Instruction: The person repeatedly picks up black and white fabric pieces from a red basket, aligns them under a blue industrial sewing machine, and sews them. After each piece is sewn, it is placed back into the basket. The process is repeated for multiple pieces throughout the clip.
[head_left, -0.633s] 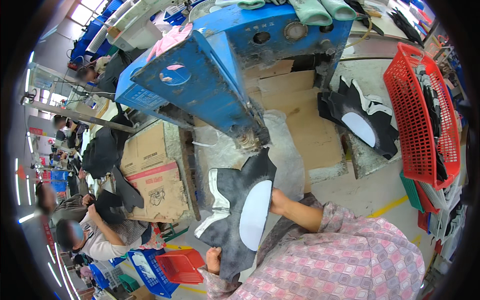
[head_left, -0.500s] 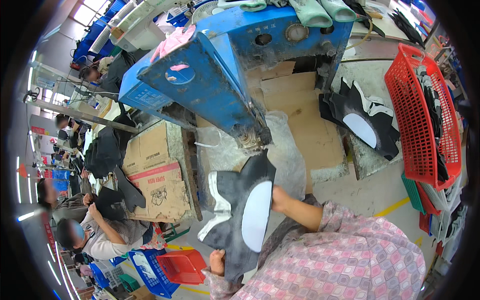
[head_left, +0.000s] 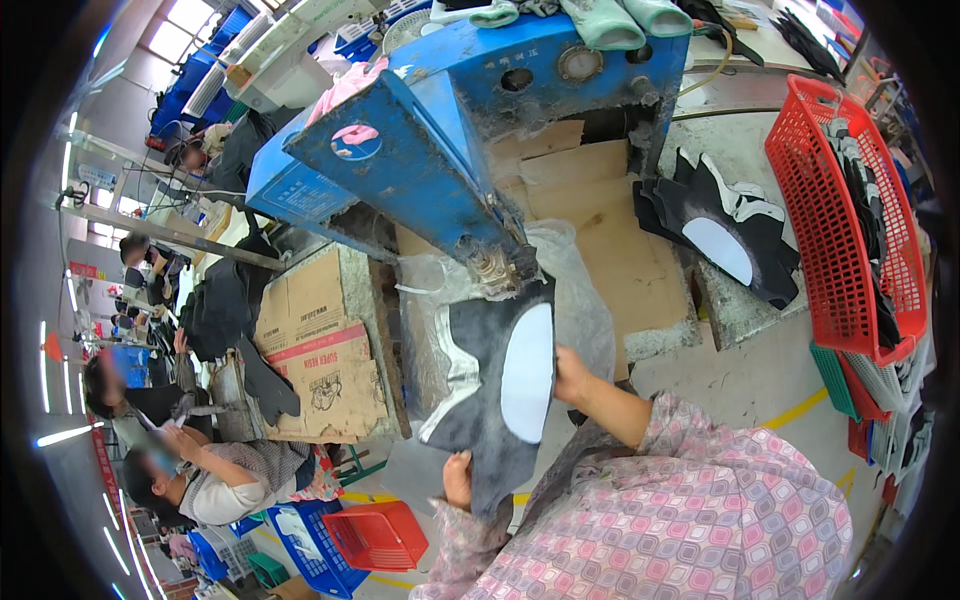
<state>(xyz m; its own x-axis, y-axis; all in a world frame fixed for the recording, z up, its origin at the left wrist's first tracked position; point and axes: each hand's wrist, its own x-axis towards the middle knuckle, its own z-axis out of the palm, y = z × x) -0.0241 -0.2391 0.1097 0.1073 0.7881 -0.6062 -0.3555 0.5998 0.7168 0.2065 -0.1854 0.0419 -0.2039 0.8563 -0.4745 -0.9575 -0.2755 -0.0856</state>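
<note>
Around, cluttered workshop floor (head_left: 740,390); cardboard-covered tabletop (head_left: 358,287) left of blue machine (head_left: 400,160), red basket (head_left: 812,210) right. Black panel (head_left: 490,385) at machine head (head_left: 494,268), left grip (head_left: 458,482) and right grip (head_left: 572,376) clamped on its edges; panel farther up than earlier.

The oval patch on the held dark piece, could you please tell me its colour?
The oval patch is white, seen best in the head view.

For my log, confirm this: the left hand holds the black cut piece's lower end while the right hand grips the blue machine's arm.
No: the head view shows the right hand holding the right edge of the black cut piece, not the blue machine's arm. The left hand is as stated.
</note>
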